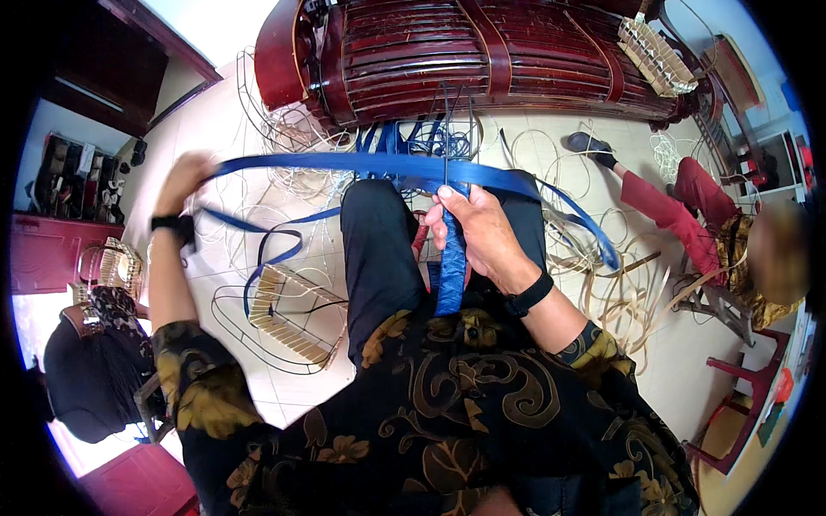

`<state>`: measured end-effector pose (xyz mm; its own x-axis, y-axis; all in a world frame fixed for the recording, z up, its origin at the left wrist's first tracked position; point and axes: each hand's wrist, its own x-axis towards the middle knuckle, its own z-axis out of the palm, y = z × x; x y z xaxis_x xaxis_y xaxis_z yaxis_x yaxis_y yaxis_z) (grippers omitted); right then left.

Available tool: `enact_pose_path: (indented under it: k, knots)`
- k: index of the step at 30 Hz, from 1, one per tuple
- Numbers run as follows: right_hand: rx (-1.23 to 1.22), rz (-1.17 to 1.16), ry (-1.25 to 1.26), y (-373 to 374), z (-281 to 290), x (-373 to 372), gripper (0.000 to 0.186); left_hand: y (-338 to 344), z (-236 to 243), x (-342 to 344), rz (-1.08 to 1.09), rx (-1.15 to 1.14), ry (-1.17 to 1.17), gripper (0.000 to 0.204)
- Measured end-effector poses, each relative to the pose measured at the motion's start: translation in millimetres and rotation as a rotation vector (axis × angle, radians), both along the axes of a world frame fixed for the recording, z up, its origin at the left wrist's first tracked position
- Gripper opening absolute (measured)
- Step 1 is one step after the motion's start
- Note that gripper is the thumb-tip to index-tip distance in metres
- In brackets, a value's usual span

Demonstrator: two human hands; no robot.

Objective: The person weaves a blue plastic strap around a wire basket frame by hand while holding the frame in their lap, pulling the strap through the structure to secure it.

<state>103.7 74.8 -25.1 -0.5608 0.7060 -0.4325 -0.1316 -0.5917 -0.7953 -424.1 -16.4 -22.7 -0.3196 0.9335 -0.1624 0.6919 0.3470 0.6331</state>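
My left hand (182, 185), slightly blurred and raised at the left, grips a long flat blue strap (310, 163) that stretches across to the middle. My right hand (473, 228) is closed around a narrow wire frame (448, 129), its thumb near where the strap crosses it. The lower part of the frame is wound in blue strip (450, 292) and reaches down toward my lap. Loose blue strap loops out to the right (602, 249) and hangs below my left hand.
A dark red wooden bench (404, 52) stands ahead, a woven piece (656, 56) on it. Coiled pale strands (611, 318) and a part-woven frame (288, 318) lie on the tiled floor. A seated person (671, 219) is at right, another (90, 370) at left.
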Motion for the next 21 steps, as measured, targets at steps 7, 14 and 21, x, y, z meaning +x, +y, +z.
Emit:
enact_pose_path:
  k: [7,14,21]
  knots:
    - [0.004,0.058,0.071,-1,-1,-8,0.018,-265,61,-235,0.788,-0.513,1.147,0.057]
    - [0.022,-0.061,-0.006,1,-1,-7,0.017,42,-1,82,-0.076,0.207,-0.086,0.052]
    - [0.021,0.012,0.037,4,-3,-2,0.017,122,-2,309,-0.692,-0.085,-0.621,0.043]
